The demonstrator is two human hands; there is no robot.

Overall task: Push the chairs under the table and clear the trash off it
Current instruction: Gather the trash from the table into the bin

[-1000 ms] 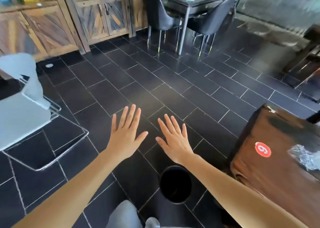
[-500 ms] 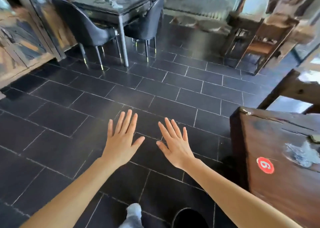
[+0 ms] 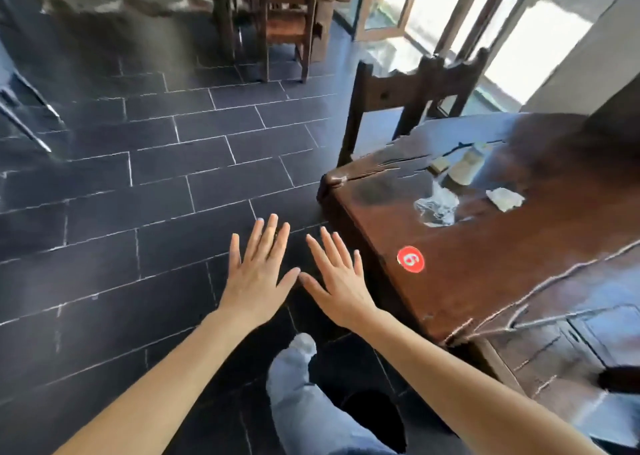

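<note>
Fingers (image 3: pixel 273 233) of both hands are spread flat, holding nothing. A second ago only floor lay ahead; now the surface (image 3: pixel 519 264) sits right of the right hand (image 3: pixel 341 281), trash (image 3: pixel 437 207) and chair (image 3: pixel 412 98) beyond, so clearing can begin.

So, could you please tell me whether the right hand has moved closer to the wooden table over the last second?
Yes. The right hand now hovers close beside the table's near edge, left of the red sticker; earlier a wide floor gap separated them.
</note>
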